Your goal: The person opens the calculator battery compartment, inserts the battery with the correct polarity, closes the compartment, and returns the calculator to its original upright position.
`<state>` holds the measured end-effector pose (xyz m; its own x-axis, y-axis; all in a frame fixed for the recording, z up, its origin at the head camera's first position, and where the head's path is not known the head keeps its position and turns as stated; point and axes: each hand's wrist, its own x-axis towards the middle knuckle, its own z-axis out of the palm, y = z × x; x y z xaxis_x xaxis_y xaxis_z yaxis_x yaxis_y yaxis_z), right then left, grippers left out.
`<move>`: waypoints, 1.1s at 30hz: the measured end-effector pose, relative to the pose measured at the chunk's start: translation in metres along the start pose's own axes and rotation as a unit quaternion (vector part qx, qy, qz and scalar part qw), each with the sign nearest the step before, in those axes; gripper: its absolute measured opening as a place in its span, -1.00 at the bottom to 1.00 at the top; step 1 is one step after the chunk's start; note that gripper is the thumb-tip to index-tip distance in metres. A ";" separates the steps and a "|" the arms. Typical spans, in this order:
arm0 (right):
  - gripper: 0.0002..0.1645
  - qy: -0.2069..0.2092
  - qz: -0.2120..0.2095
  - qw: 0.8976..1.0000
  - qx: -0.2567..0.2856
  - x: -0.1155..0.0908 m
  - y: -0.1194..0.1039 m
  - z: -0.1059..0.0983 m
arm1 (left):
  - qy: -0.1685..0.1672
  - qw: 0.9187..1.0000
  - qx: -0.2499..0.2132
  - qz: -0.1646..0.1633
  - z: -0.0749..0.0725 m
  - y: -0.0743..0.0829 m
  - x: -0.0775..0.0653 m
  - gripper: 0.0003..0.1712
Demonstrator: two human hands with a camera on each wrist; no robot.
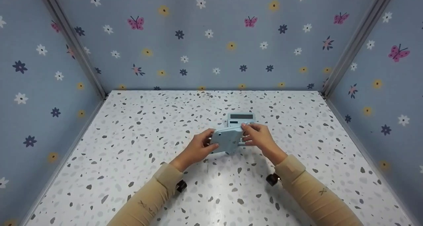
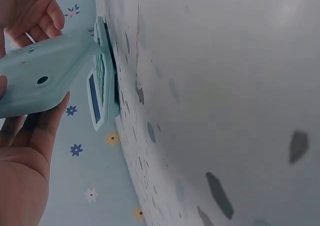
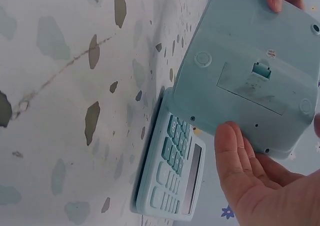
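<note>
A pale blue-green calculator (image 1: 228, 139) is held tilted above the table, its back turned toward the head camera. The right wrist view shows a battery cover (image 3: 247, 91) and round feet on that back. My left hand (image 1: 198, 147) grips its left edge, thumb on the back and fingers on the other face. At the opposite edge, my right hand (image 1: 262, 140) pinches the calculator with thumb and fingers. The held calculator's key side is hidden. Behind and partly under it, a second calculator (image 1: 241, 116) of like colour lies face up on the table, its display and keys visible.
The speckled white table (image 1: 148, 120) has blue flowered panels (image 1: 198, 47) at the back and both sides. Grey metal posts (image 1: 358, 41) stand in the back corners. Small dark objects (image 1: 273, 179) show beside both wrists.
</note>
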<state>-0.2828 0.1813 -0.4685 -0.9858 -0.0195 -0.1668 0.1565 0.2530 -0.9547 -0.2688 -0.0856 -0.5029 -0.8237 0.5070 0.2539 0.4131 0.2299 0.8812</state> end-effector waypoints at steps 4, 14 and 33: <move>-0.36 0.003 0.000 0.999 0.032 -0.002 -0.001 -0.001 | -0.007 0.999 0.023 0.025 0.002 -0.001 0.000 -0.51; -0.49 0.011 0.012 0.995 0.095 -0.008 -0.012 -0.002 | 0.001 0.997 0.033 0.069 0.002 0.004 0.000 -0.56; -0.38 0.014 0.021 0.985 0.169 -0.004 -0.014 -0.006 | 0.021 0.994 0.096 0.056 0.002 0.005 0.002 -0.34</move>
<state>-0.2818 0.1832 -0.4533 -0.9784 0.0120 -0.2064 0.2047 -0.0845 -0.9752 -0.2675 -0.0823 -0.4992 -0.7817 0.5049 0.3662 0.5670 0.3306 0.7545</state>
